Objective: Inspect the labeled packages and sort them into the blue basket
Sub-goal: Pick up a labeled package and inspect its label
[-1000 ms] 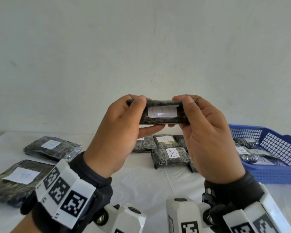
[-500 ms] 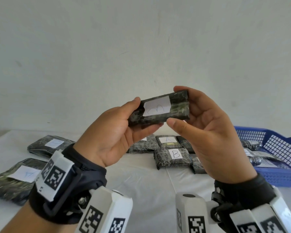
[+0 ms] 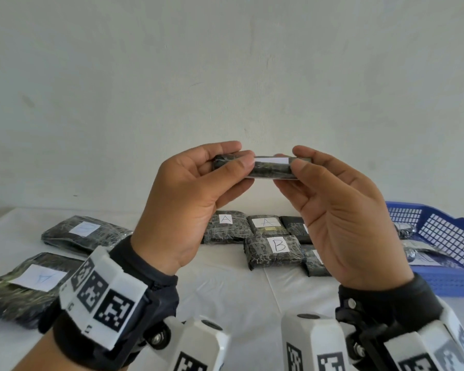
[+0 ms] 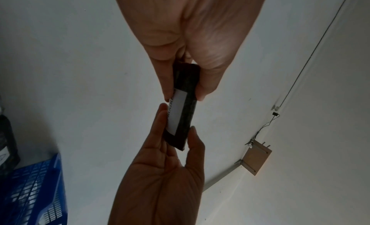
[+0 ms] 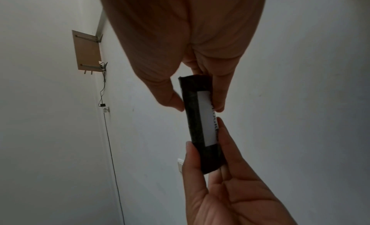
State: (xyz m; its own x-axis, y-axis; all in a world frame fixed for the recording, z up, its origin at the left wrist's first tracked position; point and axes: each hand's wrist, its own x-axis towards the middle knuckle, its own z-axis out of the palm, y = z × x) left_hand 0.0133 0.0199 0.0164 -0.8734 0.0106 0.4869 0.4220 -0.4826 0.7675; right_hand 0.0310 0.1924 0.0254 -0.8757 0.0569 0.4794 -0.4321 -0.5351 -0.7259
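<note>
Both hands hold one small, dark, plastic-wrapped package [image 3: 268,169] up in front of the white wall, well above the white-covered surface [image 3: 225,295]. The left hand [image 3: 188,207] pinches its left end between thumb and fingers; the right hand [image 3: 343,223] pinches its right end the same way. The package is turned edge-on to the head camera, so its white paper label [image 3: 271,159] shows only as a thin strip and the writing on it cannot be read. The wrist views show the same label as a plain white band with some small print along one edge, too blurred to read.

On the surface below lie more dark wrapped packages with white labels: two in the back row marked "A" [image 3: 225,218] and "A" [image 3: 266,222], and one in front of them marked "B" [image 3: 279,245]. At the left, a larger flat package bears a faint blue "A" [image 3: 42,277]; the one behind it has a label [image 3: 83,227] too faint to read. The blue plastic lattice basket [image 3: 445,234] stands at the right edge of the surface with several wrapped packages inside; their labels are illegible.
</note>
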